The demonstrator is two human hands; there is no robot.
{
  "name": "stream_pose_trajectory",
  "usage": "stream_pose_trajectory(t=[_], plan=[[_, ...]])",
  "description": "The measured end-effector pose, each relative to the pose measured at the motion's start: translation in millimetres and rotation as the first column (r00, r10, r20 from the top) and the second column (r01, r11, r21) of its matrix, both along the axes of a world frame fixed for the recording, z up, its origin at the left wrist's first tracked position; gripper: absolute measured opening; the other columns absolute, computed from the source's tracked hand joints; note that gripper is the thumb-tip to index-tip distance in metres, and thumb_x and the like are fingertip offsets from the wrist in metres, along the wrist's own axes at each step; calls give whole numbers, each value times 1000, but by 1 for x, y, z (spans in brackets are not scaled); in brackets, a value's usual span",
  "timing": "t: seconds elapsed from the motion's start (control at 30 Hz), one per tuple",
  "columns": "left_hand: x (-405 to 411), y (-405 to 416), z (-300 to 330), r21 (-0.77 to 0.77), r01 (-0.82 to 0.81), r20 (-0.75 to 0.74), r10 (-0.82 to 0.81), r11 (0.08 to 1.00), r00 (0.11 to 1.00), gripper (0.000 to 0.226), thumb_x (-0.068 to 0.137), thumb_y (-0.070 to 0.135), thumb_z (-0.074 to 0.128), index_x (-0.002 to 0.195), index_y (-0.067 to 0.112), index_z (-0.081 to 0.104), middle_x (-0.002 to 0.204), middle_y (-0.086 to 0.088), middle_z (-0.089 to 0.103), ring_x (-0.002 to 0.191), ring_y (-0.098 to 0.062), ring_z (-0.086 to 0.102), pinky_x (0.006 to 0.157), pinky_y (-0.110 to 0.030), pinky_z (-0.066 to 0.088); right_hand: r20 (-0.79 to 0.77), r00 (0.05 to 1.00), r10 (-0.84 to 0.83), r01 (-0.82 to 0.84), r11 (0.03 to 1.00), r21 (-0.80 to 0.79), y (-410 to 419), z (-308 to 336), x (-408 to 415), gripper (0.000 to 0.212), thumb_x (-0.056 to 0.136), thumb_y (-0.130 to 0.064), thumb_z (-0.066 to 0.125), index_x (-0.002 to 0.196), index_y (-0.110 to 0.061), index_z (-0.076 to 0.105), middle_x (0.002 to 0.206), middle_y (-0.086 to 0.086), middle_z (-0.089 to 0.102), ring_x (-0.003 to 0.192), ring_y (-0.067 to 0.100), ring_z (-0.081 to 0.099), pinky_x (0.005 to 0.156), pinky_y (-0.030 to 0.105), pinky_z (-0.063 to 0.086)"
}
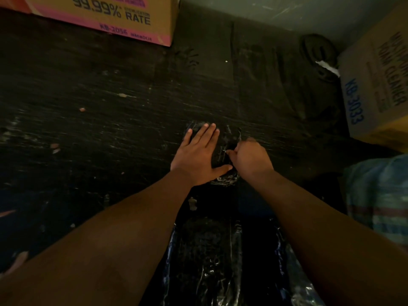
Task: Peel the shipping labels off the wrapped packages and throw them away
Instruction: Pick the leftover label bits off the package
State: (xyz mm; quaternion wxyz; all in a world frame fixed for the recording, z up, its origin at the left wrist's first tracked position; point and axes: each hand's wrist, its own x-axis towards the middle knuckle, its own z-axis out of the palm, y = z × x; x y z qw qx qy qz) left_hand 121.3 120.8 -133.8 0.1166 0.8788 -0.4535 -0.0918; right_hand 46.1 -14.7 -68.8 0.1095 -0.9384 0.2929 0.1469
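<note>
Head view looked down on a dark, scuffed floor [99, 120] that filled most of the scene. At far left stood a cardboard box [114, 16] printed with "99.99% RATE"; at right stood another carton [379, 85] marked "KB-3033", with a striped woven sack [379, 195] nearer. A large bundle in glossy black plastic [212, 261] lay near, between the forearms. Beyond it, at centre, sat a small black wrapped package [227, 138] on the floor. The left hand [198, 153] lay flat on the package, fingers spread. The right hand [249, 157] was curled just beside it, fingertips pressed together on the wrap; what they pinched was too dark to tell.
</note>
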Motion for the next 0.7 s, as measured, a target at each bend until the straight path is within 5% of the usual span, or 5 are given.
stream_pose_trajectory(t=[0.23,0.4,0.57,0.7], plan=[[-1,1,0,4,1,-7,-1,1000,1000,109,83,87,29,161,17,1,170,1,-6,155,-14,-10,125,-47,-4,187,961,-204,185,976,115,-3,-6,-13,26,97,-32,49,97,-12,66,94,9,67,85,22,64,78,39,55],[0,2,1,8,12,-18,-12,1000,1000,109,83,88,27,161,17,1,170,1,-7,154,-14,-10,124,-46,-6,285,872,-397,313,901,299,-3,-7,-23,15,98,-22,46,103,-23,60,94,1,66,74,13,64,63,29,53],[2,4,9,-2,21,-87,-21,1000,996,105,86,83,34,161,16,4,170,0,-6,154,-14,-10,124,-46,-6,312,876,-368,263,906,330,3,-16,-26,42,97,-45,47,126,-17,59,121,6,64,109,21,61,84,27,44],[3,21,25,-88,-63,-221,42,994,974,95,92,74,41,161,18,7,169,1,-10,154,-15,-14,124,-47,-9,221,887,-406,296,866,402,17,-29,-34,73,91,-58,49,153,-29,23,148,19,36,134,35,41,110,42,35]])
